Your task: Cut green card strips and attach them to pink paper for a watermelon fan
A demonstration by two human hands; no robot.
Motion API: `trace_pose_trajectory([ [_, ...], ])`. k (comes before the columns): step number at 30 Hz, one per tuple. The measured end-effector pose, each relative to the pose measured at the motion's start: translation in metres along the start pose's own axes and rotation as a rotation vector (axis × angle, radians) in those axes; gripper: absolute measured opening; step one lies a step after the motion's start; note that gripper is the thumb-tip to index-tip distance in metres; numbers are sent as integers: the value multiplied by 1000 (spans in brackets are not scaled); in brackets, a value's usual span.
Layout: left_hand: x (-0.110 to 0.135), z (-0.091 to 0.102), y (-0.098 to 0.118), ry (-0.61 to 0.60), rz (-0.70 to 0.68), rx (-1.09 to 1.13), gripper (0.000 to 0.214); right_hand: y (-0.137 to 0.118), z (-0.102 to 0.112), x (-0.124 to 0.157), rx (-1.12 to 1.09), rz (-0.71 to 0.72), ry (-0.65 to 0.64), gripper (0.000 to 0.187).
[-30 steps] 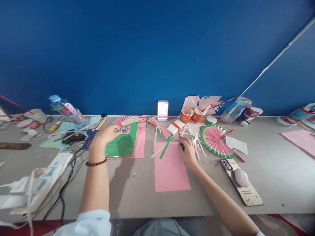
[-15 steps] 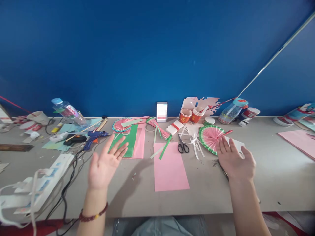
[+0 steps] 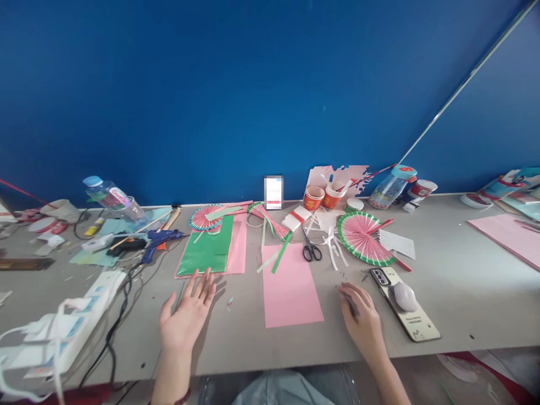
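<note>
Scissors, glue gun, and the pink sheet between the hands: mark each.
Scissors (image 3: 311, 246), head view, where the black handles meet.
Glue gun (image 3: 161, 235), head view, on its blue body.
Pink sheet (image 3: 292, 289), head view, on its middle.

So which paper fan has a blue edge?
The left fan, nearest the glue gun, has the blue edge. The narrow middle fan and the wide right fan have green edges.

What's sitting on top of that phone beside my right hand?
What looks like a pale computer mouse rests on the back of the phone. The camera lenses and some printing show; the patch beneath the mouse and the downward-facing screen are hidden.
</note>
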State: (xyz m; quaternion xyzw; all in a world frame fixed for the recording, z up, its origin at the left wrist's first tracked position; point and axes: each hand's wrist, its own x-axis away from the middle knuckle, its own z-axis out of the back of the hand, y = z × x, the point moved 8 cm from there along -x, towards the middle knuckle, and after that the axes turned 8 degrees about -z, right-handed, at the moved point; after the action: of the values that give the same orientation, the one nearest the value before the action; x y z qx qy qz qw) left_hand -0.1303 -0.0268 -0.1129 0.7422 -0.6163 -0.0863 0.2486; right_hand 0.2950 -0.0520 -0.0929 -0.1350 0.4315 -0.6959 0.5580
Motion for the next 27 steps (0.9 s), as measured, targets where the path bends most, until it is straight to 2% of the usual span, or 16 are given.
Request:
trace_pose_trajectory([
  [2,0,0,0,15,30,5,67,-10,6,-3,89,123,44,20],
  [4,0,3,-1,35,56,7,65,-10,16,-11,172,157,116,22],
  [8,-1,11,-1,76,68,-16,55,5,35,-31,390,74,220,31],
  [10,-1,13,-2,81,53,-84,49,11,37,-35,455,49,237,36],
  [13,-1,8,3,46,-73,-331,44,12,26,-31,497,53,218,38],
  [16,-7,-10,12,-10,-206,-742,36,3,4,-22,489,78,160,36],
  [18,-20,-30,16,-96,-246,-1031,34,-5,-12,-17,448,117,109,34],
  [20,-42,-55,22,-239,-331,-1338,34,-12,-22,-13,413,162,76,32],
  [23,-86,-88,37,-364,-604,-1721,29,-14,-24,-14,367,192,74,30],
  [25,-116,-101,46,-340,-788,-1929,29,-10,-22,-16,342,177,72,29],
  [27,-144,-105,47,-291,-848,-2097,37,-7,-22,-17,334,154,59,29],
])
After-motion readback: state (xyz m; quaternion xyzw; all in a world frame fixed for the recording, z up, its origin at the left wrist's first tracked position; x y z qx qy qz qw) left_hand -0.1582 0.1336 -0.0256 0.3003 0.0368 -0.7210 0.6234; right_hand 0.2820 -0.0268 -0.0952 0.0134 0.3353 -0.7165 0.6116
